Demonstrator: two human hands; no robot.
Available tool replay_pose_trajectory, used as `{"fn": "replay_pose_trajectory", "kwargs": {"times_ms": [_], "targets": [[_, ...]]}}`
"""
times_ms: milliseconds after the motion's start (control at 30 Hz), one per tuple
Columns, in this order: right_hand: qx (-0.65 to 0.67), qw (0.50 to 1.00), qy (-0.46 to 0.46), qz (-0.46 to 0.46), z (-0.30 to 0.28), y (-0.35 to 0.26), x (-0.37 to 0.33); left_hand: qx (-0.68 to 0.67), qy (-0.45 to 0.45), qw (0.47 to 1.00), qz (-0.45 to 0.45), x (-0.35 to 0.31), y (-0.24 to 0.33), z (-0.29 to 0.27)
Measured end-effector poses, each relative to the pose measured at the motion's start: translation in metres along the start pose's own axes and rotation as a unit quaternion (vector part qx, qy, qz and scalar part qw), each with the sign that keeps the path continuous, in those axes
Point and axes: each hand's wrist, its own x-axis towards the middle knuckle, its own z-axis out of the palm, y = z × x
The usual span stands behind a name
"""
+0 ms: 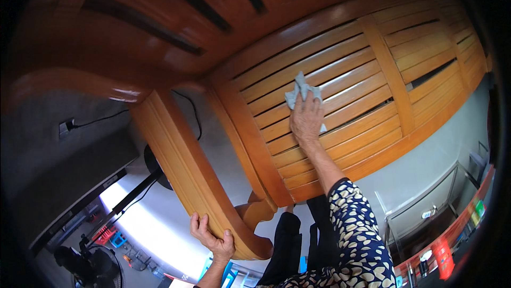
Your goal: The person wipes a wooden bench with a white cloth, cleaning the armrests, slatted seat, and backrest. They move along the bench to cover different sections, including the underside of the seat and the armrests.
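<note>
A crumpled light grey cloth (299,92) lies on the slatted wooden seat (340,83) of a bench. My right hand (307,119) presses down on it, the fingers bent over its folds, and a corner of the cloth pokes out beside the wrist. Lower left, my left hand (213,239) holds the front end of the bench's wooden armrest (186,173). Its thumb is on top and its fingers lie along the outer side. Part of the cloth under my right palm is hidden.
The bench's slatted backrest (213,11) rises at the far side. Beyond the armrest are a black fan (90,266), a black cable (104,119) from a wall socket and blue stools. At right stands a metal-framed table (420,208) near a red container (443,256).
</note>
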Motion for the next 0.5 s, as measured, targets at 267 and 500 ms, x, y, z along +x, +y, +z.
{"fn": "replay_pose_trajectory", "kwargs": {"times_ms": [267,500], "targets": [[0.109,0.989,0.017,-0.095,0.040,-0.117,0.049,0.003,0.001,1.000,-0.003,-0.001,0.002,0.000],[0.184,0.952,-0.018,-0.243,0.049,-0.158,0.041,-0.005,0.000,1.000,-0.002,-0.002,0.003,-0.002]]}}
